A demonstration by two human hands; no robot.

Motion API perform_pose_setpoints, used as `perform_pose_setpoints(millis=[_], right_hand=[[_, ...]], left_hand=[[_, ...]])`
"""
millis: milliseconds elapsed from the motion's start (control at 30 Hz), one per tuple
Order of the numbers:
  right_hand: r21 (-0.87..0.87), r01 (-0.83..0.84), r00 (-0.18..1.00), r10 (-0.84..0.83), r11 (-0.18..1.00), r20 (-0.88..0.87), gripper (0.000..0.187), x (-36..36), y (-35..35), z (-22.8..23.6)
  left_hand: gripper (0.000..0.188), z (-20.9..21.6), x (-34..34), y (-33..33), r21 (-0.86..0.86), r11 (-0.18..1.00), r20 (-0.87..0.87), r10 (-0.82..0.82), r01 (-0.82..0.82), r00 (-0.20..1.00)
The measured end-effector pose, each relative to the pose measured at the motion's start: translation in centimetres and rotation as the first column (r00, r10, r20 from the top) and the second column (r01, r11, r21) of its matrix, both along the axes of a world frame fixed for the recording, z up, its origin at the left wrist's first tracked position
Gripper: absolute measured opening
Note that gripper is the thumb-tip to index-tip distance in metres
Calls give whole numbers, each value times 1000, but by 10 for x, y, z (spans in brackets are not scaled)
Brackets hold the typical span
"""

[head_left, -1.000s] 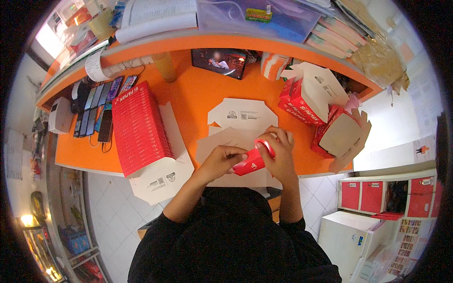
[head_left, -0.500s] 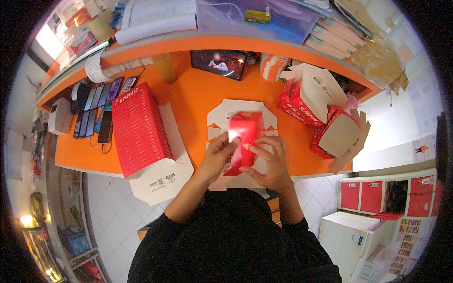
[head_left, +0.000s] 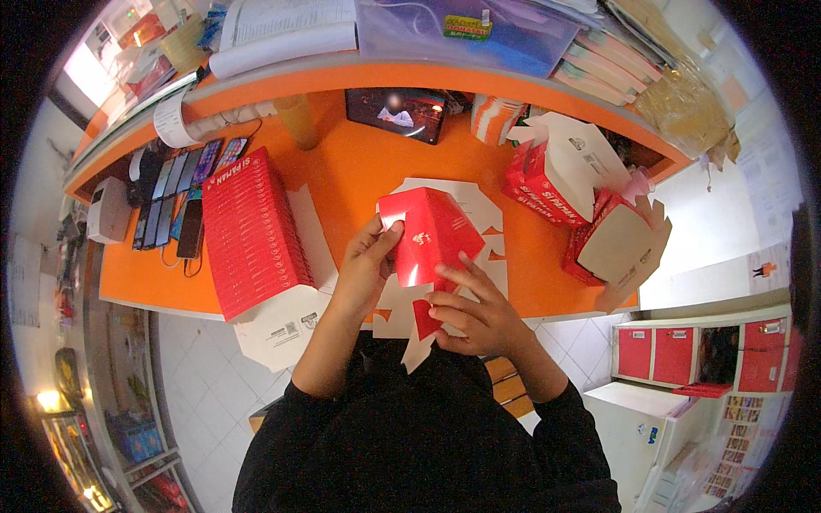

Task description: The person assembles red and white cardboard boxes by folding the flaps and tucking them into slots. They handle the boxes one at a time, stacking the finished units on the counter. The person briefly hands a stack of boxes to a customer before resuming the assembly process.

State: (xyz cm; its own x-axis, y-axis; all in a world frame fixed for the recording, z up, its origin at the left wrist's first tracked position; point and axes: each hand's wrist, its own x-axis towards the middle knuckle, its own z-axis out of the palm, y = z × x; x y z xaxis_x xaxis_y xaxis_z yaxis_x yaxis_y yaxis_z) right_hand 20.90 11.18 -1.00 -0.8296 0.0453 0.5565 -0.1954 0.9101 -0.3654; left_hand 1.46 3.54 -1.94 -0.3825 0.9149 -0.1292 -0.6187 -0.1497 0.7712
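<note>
Between my two hands a red cardboard box (head_left: 423, 235) is held up over the orange desk, partly folded, with a pale flap hanging toward me. My left hand (head_left: 369, 261) grips its left edge, thumb on the red face. On the lower right side, my right hand (head_left: 475, 308) pinches the box with bent fingers near a red side flap. Beneath it lies a flat white cardboard blank (head_left: 479, 201) with cut slots. To the left is a long stack of red folded cardboard (head_left: 252, 239), with white cardboard sheets (head_left: 286, 333) under it.
Folded red and white boxes (head_left: 556, 171) pile up at the right. Several phones (head_left: 175, 188) lie at the far left. A lit tablet (head_left: 395, 115) leans below the orange shelf (head_left: 342, 79), near a tan cylinder (head_left: 297, 124). A clear plastic bin (head_left: 522, 38) stands on the shelf.
The red box has turned and opened out, showing a broad face and a hanging flap. My left hand has moved a little left and up; my right hand has shifted down.
</note>
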Motion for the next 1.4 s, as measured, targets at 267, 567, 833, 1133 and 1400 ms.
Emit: perform_pose_setpoints(millis=[267,567,833,1133,1400], right_hand=[[-117,123,952,-151,985,-266,40,-12,-6,6],[-240,290,895,-352,926,-275,44,-22,-4,6],[-212,335,883,-384,918,-270,45,-20,-2,3],[-81,214,966,-223,974,-129,34,-9,4,15],[-12,157,986,-157,988,-48,33,-5,6,19]], left_hand=[[28,13,27,2,174,967,49,180,-186,982],[31,15,46,-2,202,960,-12,200,-194,980],[30,14,51,-5,173,977,-99,146,-127,984],[24,12,41,-8,60,983,-204,183,-175,962],[23,9,40,-8,54,979,-193,201,-194,960]])
